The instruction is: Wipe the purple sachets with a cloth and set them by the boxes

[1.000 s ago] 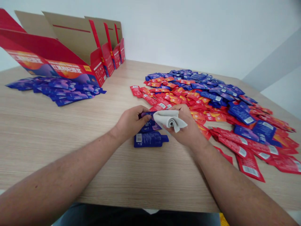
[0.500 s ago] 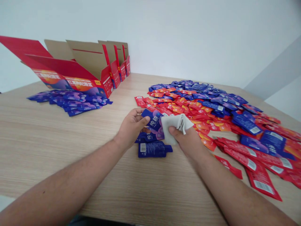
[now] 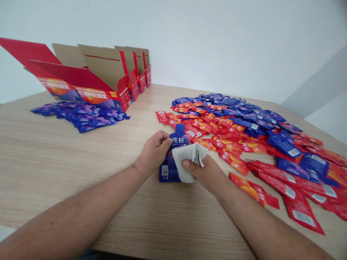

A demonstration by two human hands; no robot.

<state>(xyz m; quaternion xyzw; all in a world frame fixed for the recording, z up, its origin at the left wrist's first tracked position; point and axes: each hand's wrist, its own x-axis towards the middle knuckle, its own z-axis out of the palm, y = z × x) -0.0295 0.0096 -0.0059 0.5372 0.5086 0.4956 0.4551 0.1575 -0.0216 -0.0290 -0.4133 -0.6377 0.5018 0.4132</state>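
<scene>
My left hand (image 3: 155,151) is closed on the left edge of a blue spouted pouch (image 3: 179,139), which stands nearly upright with its narrow spout end up. In my right hand (image 3: 203,168) is a folded grey-white cloth (image 3: 183,162), laid over the lower part of that pouch. The cloth hides much of the pouch's front. Beneath them, flat on the table, lies another blue pouch (image 3: 165,174) with its barcode showing; the cloth covers its right part.
Open red cardboard boxes (image 3: 94,81) stand in a row at the back left. A spread of blue pouches (image 3: 86,115) lies before them. Red pouches (image 3: 227,144) and more blue pouches (image 3: 238,108) form a large heap on the right of the wooden table (image 3: 130,224).
The held pouch has turned from slanting to nearly upright, spout up. My right hand has brought the cloth left and down across its lower part.
</scene>
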